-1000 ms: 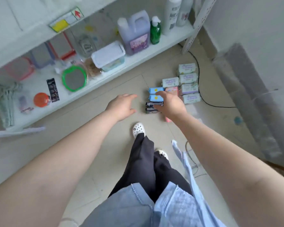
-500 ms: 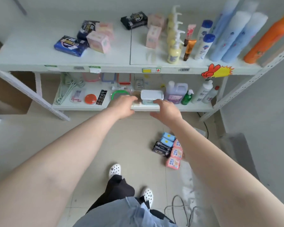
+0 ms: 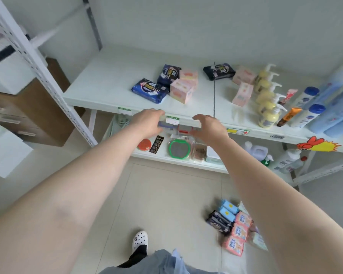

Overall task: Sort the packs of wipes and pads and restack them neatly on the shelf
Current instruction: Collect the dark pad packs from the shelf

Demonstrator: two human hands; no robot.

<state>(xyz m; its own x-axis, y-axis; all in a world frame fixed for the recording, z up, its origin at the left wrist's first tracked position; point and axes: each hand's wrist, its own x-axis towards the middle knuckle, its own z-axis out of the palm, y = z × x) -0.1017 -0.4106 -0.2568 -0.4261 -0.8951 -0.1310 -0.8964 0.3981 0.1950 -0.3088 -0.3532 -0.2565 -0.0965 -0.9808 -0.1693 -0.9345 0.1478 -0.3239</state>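
- As you stand facing the shelf point(image 3: 111, 84), both your bare arms reach forward at the level of its front edge, and neither hand holds anything.
- Your left hand point(image 3: 147, 121) hangs palm down just in front of the edge, fingers loosely curled, near a green-and-white price tag point(image 3: 172, 120).
- Your right hand point(image 3: 208, 127) is beside it, a small gap between them, fingers spread and bent as if cupped, empty.
- On the shelf behind your hands lies a loose cluster: a blue pack point(image 3: 150, 92) flat near the front, a navy pack point(image 3: 168, 74) tilted behind it, and pink packs point(image 3: 183, 87) leaning against both.
- Farther right, a black pack point(image 3: 219, 72) rests across the seam between the two shelf boards, with more pink packs point(image 3: 243, 84) just beside it, one standing on edge.
- A row of yellow pump bottles point(image 3: 265, 99) runs front to back at the right, then tubes and tall blue bottles point(image 3: 333, 107).
- Down on the floor point(image 3: 166, 194) by your right forearm sits another group: black packs point(image 3: 218, 222), light blue packs point(image 3: 228, 209) and orange-pink wipes point(image 3: 239, 232), touching one another in rough rows.
- On the lower shelf point(image 3: 166, 157), below your hands, a green-rimmed round item point(image 3: 179, 149) is visible; its neighbours are blurred.
- Your white shoe point(image 3: 140, 239) shows at the bottom edge.
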